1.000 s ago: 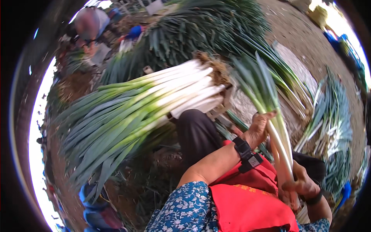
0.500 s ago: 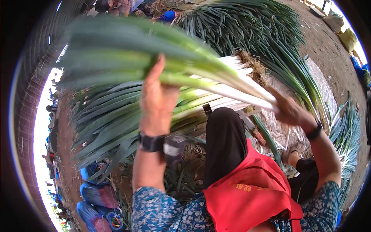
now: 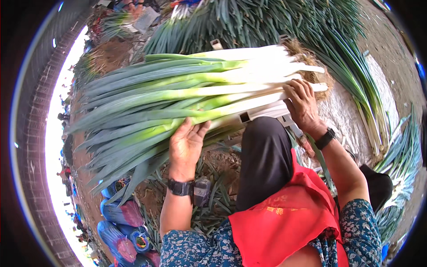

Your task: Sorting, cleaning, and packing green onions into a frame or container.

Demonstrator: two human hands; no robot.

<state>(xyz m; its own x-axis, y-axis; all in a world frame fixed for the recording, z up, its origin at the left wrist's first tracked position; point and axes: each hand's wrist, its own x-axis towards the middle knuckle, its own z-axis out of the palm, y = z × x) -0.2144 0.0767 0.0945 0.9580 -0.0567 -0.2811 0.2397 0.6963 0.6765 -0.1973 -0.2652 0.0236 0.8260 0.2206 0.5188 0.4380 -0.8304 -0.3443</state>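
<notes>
A thick pile of long green onions [image 3: 209,93] lies crosswise in front of me, green leaves to the left and white stalks to the right. Roots [image 3: 322,75] hang at the right end, though a few stalks have clean white ends. My right hand [image 3: 302,102] has its fingers curled over white stalks near that end. At the near edge of the pile, my left hand [image 3: 187,144] is palm up with thumb and fingers apart, its fingertips against the lower green onions. Metal frame ends [image 3: 244,117] show beneath and beside the pile.
A large heap of green onions [image 3: 258,22] spreads beyond the pile. More lie on pale sheeting [image 3: 347,115] and at the far right [image 3: 396,191]. Blue net bundles [image 3: 118,240] sit at the lower left. Leaf scraps [image 3: 213,209] litter the ground below my left hand.
The green onions held up between both hands have come down onto the pile. My left hand has lowered and loosened; my right hand has moved left to the white stalks.
</notes>
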